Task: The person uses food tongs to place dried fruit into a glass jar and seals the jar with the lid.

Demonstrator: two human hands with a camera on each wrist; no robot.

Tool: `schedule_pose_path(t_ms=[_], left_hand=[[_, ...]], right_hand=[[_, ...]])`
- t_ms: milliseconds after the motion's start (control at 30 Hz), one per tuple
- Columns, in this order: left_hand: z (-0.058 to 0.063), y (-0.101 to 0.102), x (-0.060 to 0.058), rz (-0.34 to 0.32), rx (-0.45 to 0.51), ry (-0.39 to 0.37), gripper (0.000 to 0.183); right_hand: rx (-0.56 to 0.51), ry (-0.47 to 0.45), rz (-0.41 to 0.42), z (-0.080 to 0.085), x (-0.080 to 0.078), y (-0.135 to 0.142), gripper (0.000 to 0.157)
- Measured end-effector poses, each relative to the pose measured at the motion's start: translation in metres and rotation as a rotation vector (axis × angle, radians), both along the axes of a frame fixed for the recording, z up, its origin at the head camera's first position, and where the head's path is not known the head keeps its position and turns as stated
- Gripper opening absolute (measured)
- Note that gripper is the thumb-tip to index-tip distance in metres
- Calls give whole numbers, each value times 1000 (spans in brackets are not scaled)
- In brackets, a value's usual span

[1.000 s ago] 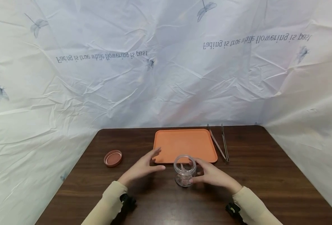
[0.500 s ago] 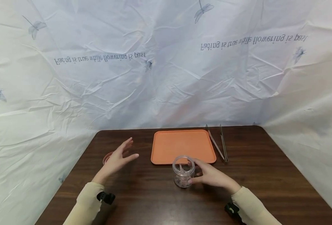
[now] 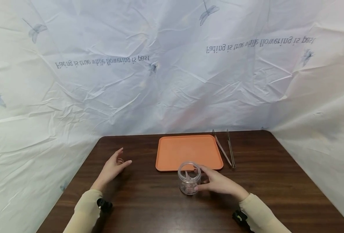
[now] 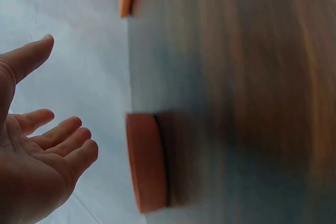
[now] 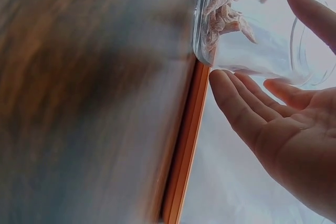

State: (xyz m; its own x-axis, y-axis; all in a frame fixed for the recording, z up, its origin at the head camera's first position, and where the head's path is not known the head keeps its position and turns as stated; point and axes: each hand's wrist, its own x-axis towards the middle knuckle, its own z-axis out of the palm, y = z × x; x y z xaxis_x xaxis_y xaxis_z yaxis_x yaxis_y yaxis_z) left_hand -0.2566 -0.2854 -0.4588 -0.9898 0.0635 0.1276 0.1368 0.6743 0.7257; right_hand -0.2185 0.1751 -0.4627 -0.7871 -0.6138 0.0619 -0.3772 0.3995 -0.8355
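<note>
A clear, lidless jar (image 3: pixel 185 185) stands on the table in front of the tray. Pale pinkish, wrinkled pieces (image 5: pixel 224 17) lie at its bottom in the right wrist view; their kind is unclear. My right hand (image 3: pixel 219 183) holds the jar from the right, thumb on the near side and fingers around the far side. My left hand (image 3: pixel 110 171) is at the table's left, thumb and fingers spread, with nothing in its grasp. Right by it is a round reddish-brown lid (image 4: pixel 147 163), mostly hidden behind the hand in the head view and apart from the fingers in the left wrist view.
An orange rectangular tray (image 3: pixel 189 150) lies at the back middle of the dark wooden table (image 3: pixel 276 181). Spread metal tongs (image 3: pixel 231 153) rest along its right side. White printed sheeting (image 3: pixel 172 97) hangs behind and at both sides.
My left hand has moved left, from beside the jar over to the lid. My right hand has stayed at the jar, which stands where it was.
</note>
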Motion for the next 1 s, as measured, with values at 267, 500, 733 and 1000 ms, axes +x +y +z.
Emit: schedule_pose_path(t_ms=[267,500,733,1000], left_hand=[[-10,-21,-6,9,1,-16,98],[-18,-37,-7,21,-153,-58,102],[-25,-45,-7,3,-221,-112,108],[-26,-47,-7,14,-215,-159,113]], right_hand=[[1,-9,0,0,0,1,85],[3,-29,17,2,0,3,85],[14,-24,17,2,1,3,85],[31,-22,3,3,1,3,86]])
